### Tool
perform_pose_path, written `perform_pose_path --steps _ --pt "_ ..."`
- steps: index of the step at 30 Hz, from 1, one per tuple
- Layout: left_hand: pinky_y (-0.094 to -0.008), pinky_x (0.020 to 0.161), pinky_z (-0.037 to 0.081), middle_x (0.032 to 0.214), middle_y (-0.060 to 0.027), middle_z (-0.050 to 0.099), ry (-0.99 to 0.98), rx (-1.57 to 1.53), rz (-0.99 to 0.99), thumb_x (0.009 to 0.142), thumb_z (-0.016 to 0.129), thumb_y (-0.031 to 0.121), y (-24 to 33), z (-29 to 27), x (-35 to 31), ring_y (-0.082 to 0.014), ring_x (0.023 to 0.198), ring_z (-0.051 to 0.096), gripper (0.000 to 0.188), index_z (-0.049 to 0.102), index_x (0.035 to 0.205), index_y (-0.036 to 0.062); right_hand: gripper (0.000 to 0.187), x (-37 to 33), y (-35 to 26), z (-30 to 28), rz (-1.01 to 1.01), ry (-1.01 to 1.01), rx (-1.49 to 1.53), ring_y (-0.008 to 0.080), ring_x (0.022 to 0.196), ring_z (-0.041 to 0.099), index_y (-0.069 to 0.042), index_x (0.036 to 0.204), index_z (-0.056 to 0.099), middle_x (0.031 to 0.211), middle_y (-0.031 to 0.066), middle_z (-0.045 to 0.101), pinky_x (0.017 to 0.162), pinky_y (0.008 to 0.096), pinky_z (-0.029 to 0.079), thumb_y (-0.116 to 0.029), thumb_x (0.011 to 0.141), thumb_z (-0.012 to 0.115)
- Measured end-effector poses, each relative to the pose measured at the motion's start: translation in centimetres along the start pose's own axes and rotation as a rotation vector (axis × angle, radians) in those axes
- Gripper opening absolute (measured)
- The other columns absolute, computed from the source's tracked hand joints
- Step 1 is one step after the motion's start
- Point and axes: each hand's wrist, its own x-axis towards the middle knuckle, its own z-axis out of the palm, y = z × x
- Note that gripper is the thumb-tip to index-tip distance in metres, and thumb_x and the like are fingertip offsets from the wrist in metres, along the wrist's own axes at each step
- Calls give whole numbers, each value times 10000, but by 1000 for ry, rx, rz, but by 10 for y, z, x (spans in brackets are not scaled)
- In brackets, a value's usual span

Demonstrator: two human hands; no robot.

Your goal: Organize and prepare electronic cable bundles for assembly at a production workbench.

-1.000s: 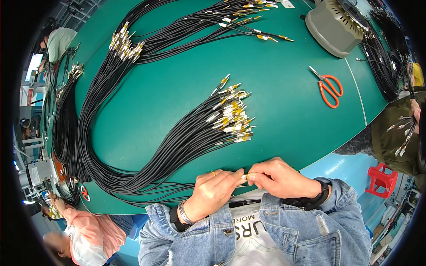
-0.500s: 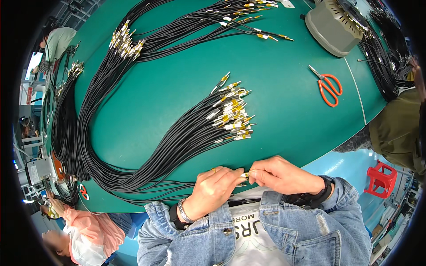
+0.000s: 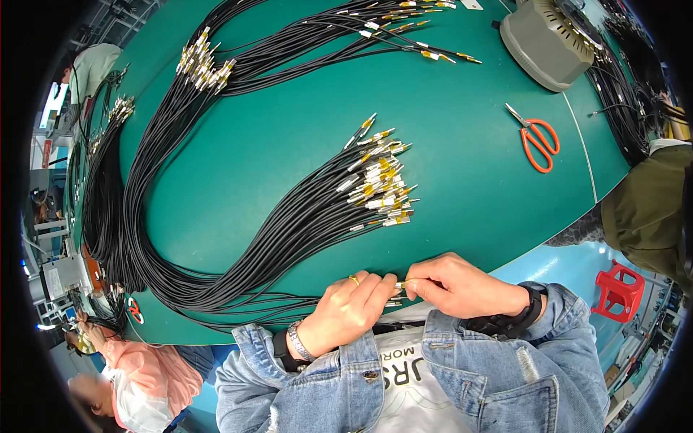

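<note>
At the table's near edge my left hand (image 3: 345,309) is closed around the end of a black cable, whose labelled tip (image 3: 398,286) shows between my hands. My right hand (image 3: 453,286) pinches that same tip between thumb and fingers from the right. Several more black cables (image 3: 281,300) run in from the left toward my left hand, and a few of their ends stick out below the fingers. Beyond my hands lies a thick bundle of black cables (image 3: 281,224), its metal tips (image 3: 382,184) tagged in white and yellow.
Red-handled scissors (image 3: 540,144) lie on the green table (image 3: 462,187), right of the bundle. A grey-beige machine (image 3: 541,43) stands at the far right. More cable bundles (image 3: 303,58) lie at the back. People sit at the left (image 3: 144,382) and right (image 3: 650,209). A red stool (image 3: 619,290) is on the floor.
Both hands stay at nearly the same spot, with small finger shifts. Slightly more of the cable tip shows between them. The person's hand at the right edge has shifted.
</note>
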Motion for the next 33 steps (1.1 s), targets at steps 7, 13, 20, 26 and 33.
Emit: perform_pose_path --steps 7,13,20,26,33 --pt "-329 547 474 730 -53 598 32 -140 -58 760 729 65 -3 2 -3 -205 617 584 217 625 946 23 174 2 2 3 1 -11 -15 312 637 572 28 810 583 714 151 610 615 405 445 -98 907 513" --pt "-331 548 466 707 -65 620 96 -373 -204 770 729 48 -9 -4 -14 -224 594 591 149 639 888 31 115 -5 1 13 4 71 -10 298 634 579 -6 894 575 745 123 588 568 387 441 -119 886 591" --pt "-323 536 448 689 -67 620 115 -297 -154 758 739 30 -9 8 -15 -225 573 584 127 642 837 44 141 3 20 28 -269 203 -253 315 651 578 -31 945 562 761 108 569 551 394 445 -92 848 644" --pt "-316 528 438 689 -57 622 118 -281 -134 733 753 32 -13 16 -15 -212 573 584 148 647 835 54 121 4 24 24 -261 211 -232 319 672 583 -30 907 560 759 104 578 563 405 447 -70 832 647" --pt "-308 525 433 701 -37 632 98 -251 -136 701 767 31 -15 18 -14 -202 579 590 180 652 836 63 111 4 26 19 -244 197 -187 317 671 582 -32 887 559 749 107 580 570 406 448 -64 827 647"
